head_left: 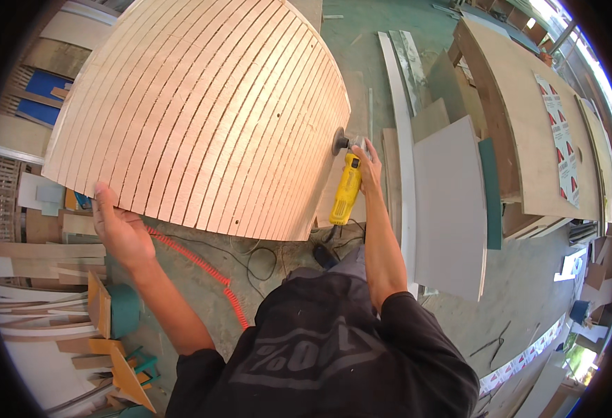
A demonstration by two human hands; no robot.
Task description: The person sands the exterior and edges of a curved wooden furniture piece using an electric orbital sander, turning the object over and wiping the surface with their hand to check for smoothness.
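A large curved plywood panel (pixel 208 104), scored with several parallel grooves, fills the upper left of the head view. My left hand (pixel 119 226) holds its near left edge, the thumb on top and the fingers partly hidden at the rim. In my right hand (pixel 369 167) is a yellow angle grinder (pixel 346 189), gripped near its head, with the body pointing back toward me. The grinder's dark round disc (pixel 339 141) stands on edge at the panel's right side. I cannot tell whether disc and wood touch.
A red coiled hose (pixel 201 261) and a black cable (pixel 250 268) lie on the floor between me and the panel. Long white boards (pixel 398 104) and a pale sheet (pixel 452 202) stand to the right, beside a large wooden box (pixel 529 118). Wood offcuts (pixel 48 306) are stacked at left.
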